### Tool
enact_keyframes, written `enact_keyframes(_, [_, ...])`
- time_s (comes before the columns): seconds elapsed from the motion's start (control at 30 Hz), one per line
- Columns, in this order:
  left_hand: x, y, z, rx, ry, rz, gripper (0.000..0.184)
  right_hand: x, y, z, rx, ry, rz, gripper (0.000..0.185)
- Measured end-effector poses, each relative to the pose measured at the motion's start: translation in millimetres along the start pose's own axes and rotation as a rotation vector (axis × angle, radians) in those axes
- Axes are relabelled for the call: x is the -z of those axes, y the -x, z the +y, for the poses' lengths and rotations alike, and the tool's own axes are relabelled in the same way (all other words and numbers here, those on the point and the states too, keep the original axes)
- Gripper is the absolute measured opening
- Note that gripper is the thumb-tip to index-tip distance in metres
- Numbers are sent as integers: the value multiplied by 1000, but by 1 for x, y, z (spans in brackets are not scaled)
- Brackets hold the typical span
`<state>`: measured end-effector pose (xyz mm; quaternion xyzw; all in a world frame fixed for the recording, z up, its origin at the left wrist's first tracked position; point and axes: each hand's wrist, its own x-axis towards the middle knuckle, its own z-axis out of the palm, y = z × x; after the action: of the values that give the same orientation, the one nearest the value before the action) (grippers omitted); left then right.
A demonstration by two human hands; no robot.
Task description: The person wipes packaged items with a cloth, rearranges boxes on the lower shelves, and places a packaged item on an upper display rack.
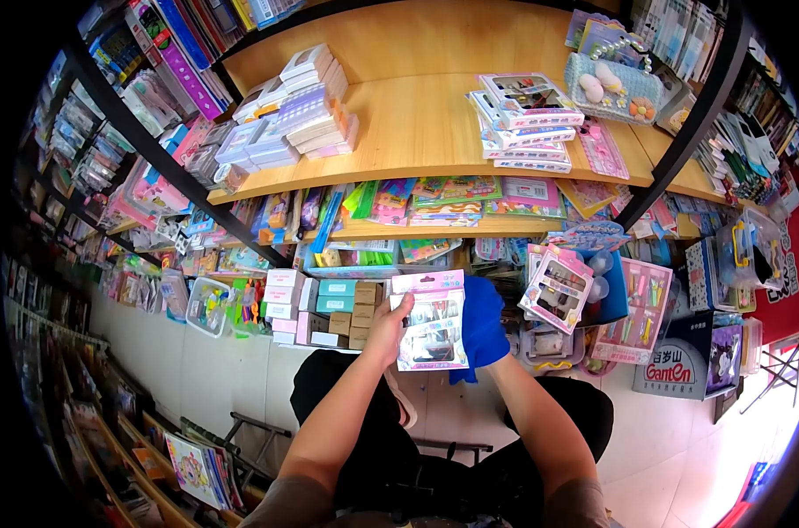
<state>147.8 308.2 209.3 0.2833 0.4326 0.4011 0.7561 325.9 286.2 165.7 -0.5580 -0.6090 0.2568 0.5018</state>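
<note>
My left hand (386, 330) grips the left edge of a flat white and pink package (431, 331) with a clear window and a hang hole at the top, its thumb across the front. Small items show behind the window, too small to name. A blue cloth (482, 322) is in my right hand (496, 359), at the package's right side. The cloth covers most of that hand, so its fingers are hidden. Both hands are above my lap, in front of the lower shelf.
Stacks of boxed goods (524, 114) and notepad-like packs (316, 110) lie on the wooden shelf (408, 123). Small boxes (355, 308) stand below. At the right are pink-framed packages (558, 289) and a Ganten carton (681, 356). Black shelf posts (694, 110) rise on either side.
</note>
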Motion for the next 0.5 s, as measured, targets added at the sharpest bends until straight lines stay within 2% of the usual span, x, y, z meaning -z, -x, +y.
enact_keyframes(0.03, [0,1,0,0,-38,23,45,5,0,0,158,187,-65,24])
enact_keyframes(0.1, [-7,6,4,1,-116,67,46,11,5,-10,-13,226,-180,20])
enact_keyframes(0.17, [-4,3,5,48,42,-28,50,18,6,-23,-16,349,-217,22])
enact_keyframes(0.23, [-5,4,11,101,223,-55,59,24,0,-35,151,553,-174,30])
enact_keyframes(0.3, [-6,7,20,147,305,-142,56,25,0,-32,288,458,-23,33])
enact_keyframes(0.37, [8,-2,4,216,102,-167,50,27,-1,-28,329,415,30,39])
enact_keyframes(0.43, [16,-5,-12,255,-68,-194,46,31,-2,-23,267,429,-6,45])
enact_keyframes(0.5, [15,-5,-26,270,-204,-224,42,30,-3,-12,131,96,1,51])
